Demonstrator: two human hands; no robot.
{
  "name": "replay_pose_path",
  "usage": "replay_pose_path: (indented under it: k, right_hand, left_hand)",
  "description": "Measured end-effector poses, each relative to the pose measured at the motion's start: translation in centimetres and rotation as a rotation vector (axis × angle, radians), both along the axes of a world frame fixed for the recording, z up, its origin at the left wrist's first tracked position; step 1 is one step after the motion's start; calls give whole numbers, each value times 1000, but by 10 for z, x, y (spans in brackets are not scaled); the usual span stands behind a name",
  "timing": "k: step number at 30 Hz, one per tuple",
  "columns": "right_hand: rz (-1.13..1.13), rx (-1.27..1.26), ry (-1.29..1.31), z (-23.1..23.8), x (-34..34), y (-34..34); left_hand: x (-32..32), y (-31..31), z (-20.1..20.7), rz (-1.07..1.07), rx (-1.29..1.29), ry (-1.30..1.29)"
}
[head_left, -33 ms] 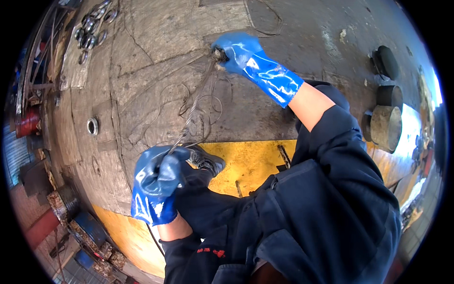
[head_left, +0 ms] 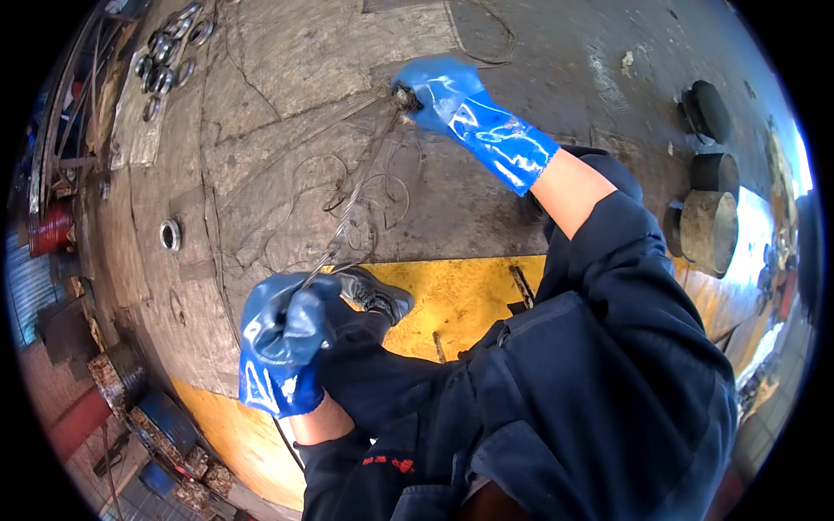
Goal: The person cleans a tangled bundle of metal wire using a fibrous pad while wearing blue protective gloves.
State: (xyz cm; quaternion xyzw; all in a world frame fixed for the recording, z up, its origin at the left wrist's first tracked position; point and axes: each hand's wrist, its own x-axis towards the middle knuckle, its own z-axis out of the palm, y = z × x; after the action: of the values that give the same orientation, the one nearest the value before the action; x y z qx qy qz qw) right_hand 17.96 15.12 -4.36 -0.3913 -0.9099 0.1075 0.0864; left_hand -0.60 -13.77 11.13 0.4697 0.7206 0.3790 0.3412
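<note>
Head view: our left hand [head_left: 285,323] sits a touch lower and farther left now, fingers clamped on the wire [head_left: 343,224]; our right hand's [head_left: 439,91] fingers wrap a dark wad [head_left: 406,100], so the wire's pretty straight between them.

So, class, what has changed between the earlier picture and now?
The left hand has shifted slightly left, still gripping the wire rope. The right hand still grips the dark clump, nearly in place; the lone metal ring lies as before.
</note>
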Motion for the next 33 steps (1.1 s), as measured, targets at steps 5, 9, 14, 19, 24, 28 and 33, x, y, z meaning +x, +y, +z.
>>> replay_pose_path:
  k: [5, 9, 14, 19, 24, 28, 33]
  right_hand:
    - [-298, -130, -97, 9, 34, 22]
    - [-421, -54, -90, 8, 76, 41]
    - [-446, 5, 4, 9, 93, 53]
    - [-415, -13, 57, 14, 105, 58]
    - [-372, -38, 8, 28, 99, 60]
    - [-341, -71, 103, 16, 97, 54]
    - [-302, -116, 140, 35, 79, 37]
  left_hand:
    - [-29, -22, 6, 67, 259, 182]
    - [-50, -11, 23, 82, 134, 224]
    - [-113, -21, 65, 121, 34, 309]
    - [-167, -7, 103, 132, -182, 512]
    - [-253, -25, 134, 163, -205, 518]
    - [-253, -2, 114, 191, -138, 350]
    - [-236, 51, -2, -60, -188, 350]
